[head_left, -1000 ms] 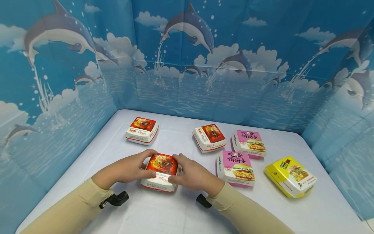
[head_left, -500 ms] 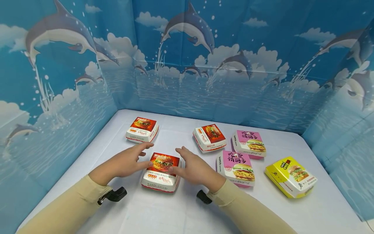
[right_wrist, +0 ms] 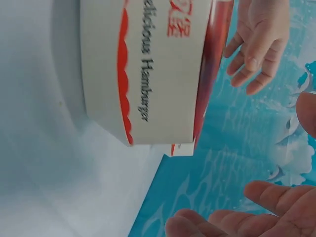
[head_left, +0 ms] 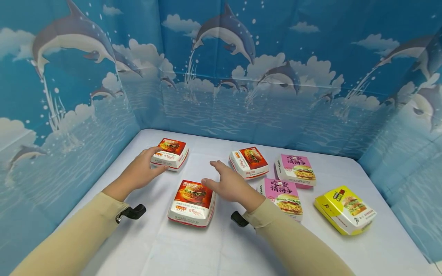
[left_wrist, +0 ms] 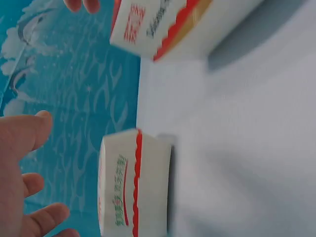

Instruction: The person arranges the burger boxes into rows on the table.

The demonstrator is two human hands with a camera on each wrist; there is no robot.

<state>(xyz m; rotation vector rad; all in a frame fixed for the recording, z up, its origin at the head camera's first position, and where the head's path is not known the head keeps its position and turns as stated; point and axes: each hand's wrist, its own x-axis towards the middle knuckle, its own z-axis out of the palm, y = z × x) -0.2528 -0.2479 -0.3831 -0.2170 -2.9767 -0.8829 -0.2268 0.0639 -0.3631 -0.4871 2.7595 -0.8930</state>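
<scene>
My left hand reaches over the near left side of the back-left red-and-white burger box, fingers spread and thumb apart. Whether it touches is unclear in the head view; in the left wrist view, fingers appear apart from that box. Another red-and-white burger box sits in the front middle, its "Delicious Hamburger" side facing the right wrist view. My right hand, fingers loosely extended, hovers beyond its right edge and holds nothing. All the boxes are closed.
A third red-and-white burger box stands farther back, right of centre. Two pink burger boxes lie to its right, the nearer partly behind my right forearm. A yellow one is at far right. Dolphin-print curtains wall the white table.
Both hands have let go of the front red box, which stays in place. My left hand has moved forward and left to the back-left box; my right hand has risen slightly forward and right.
</scene>
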